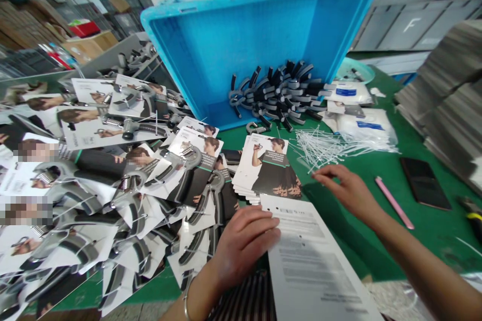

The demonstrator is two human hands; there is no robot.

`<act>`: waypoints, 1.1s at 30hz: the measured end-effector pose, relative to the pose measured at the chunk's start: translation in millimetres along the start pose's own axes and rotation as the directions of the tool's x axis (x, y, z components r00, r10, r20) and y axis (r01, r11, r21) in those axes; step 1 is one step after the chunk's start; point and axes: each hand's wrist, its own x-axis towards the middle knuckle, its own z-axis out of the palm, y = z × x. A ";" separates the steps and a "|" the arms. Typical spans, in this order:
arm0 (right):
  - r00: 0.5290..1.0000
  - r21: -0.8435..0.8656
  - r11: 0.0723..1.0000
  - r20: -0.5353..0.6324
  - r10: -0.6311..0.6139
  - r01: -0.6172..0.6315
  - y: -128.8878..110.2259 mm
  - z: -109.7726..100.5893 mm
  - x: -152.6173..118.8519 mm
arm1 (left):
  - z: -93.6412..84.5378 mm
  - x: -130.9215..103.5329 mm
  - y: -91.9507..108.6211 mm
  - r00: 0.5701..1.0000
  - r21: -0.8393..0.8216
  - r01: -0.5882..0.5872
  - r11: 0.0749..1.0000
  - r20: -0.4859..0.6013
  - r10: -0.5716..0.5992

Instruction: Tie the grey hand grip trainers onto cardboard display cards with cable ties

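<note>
My left hand (246, 241) lies with its fingers curled over the left edge of a white printed card (309, 256) near the table's front edge. Beyond it sits a stack of cards (263, 165) with a printed figure. To the right, my right hand (346, 188) pinches the end of a thin white tie (312, 171) beside a loose pile of white ties (320, 145). Many grey and black hand grips (188, 160) fastened to cards cover the left side. Loose hand grips (278, 90) fill the lower part of a tilted blue crate (241, 30).
Plastic bags (367, 123) lie behind the ties. On the right are a pink pen-like item (394, 203), a dark phone (425, 183) and pliers (472, 213). Stacked grey sheets (444, 90) stand at the far right; a grey bin (131, 60) is back left.
</note>
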 end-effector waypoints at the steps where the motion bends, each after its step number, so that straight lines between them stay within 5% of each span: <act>1: 0.994 0.112 0.992 -0.088 0.062 -0.052 0.9 -4.2 4.1 | -1.4 1.8 0.8 1.000 0.007 -0.003 1.000 -0.021 0.004; 4: 0.976 0.441 0.892 -0.130 0.175 -0.101 -10.2 -7.0 4.7 | -3.0 4.6 3.0 0.999 0.032 -0.021 0.999 -0.042 0.023; 8: 0.985 0.582 0.800 0.167 0.053 -0.142 -46.9 11.2 -12.6 | -0.9 4.4 5.4 0.997 0.046 -0.073 0.996 0.004 0.072; 13: 0.963 0.532 0.837 0.270 -0.026 -0.126 -73.6 31.0 -27.1 | 1.3 -0.2 7.1 0.993 0.049 -0.117 0.992 0.027 0.115; 19: 0.947 0.427 0.900 0.315 -0.064 -0.081 -66.5 37.6 -30.5 | -0.3 -6.3 6.8 0.991 0.045 -0.124 0.991 0.052 0.122; 27: 0.954 0.494 0.862 0.296 -0.044 -0.114 -68.3 42.9 -31.8 | -3.4 -6.8 6.2 0.991 0.064 -0.128 0.990 0.057 0.124; 33: 0.936 0.314 0.949 0.333 -0.111 0.001 -67.5 44.0 -25.5 | -3.4 -7.4 5.3 0.992 0.057 -0.113 0.992 0.064 0.110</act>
